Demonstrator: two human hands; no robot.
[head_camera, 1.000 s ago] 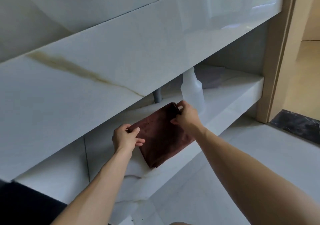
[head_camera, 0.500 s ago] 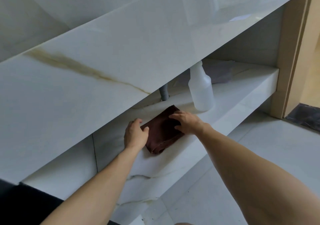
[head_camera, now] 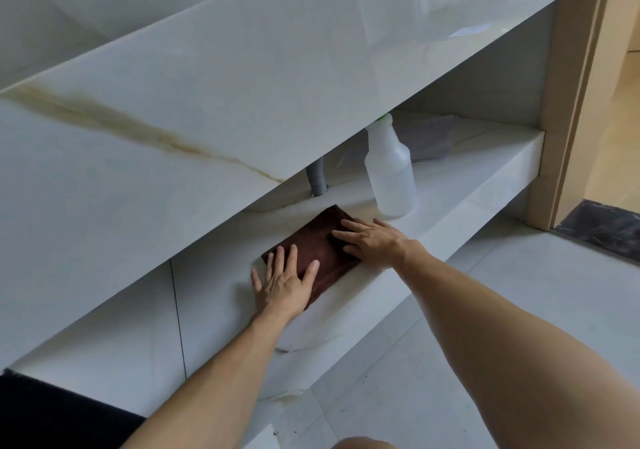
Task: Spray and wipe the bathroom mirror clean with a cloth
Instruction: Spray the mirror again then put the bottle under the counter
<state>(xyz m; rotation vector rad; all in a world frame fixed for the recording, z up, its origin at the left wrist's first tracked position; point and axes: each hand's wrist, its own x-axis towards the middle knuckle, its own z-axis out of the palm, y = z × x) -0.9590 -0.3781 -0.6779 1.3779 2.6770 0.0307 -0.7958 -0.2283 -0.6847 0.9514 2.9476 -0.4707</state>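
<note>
A folded dark brown cloth (head_camera: 318, 244) lies flat on the lower marble shelf (head_camera: 467, 185) under the vanity counter. My left hand (head_camera: 284, 282) rests flat on its near left end, fingers straight and spread. My right hand (head_camera: 370, 240) presses flat on its right end, fingers straight. A translucent white spray bottle (head_camera: 391, 171) stands upright on the shelf just beyond my right hand, apart from it; its head is partly hidden under the counter edge. The mirror is out of view.
The white marble counter front (head_camera: 207, 130) overhangs the shelf and hides its back. A grey drain pipe (head_camera: 318, 182) drops behind the cloth. A pale folded sheet (head_camera: 429, 137) lies at the shelf's back right. A wooden door frame (head_camera: 568, 102) stands at right, tiled floor (head_camera: 450, 327) below.
A second ago both hands pinched the cloth's edges and held it up; they have laid it folded on the shelf and now lie flat on top of it.
</note>
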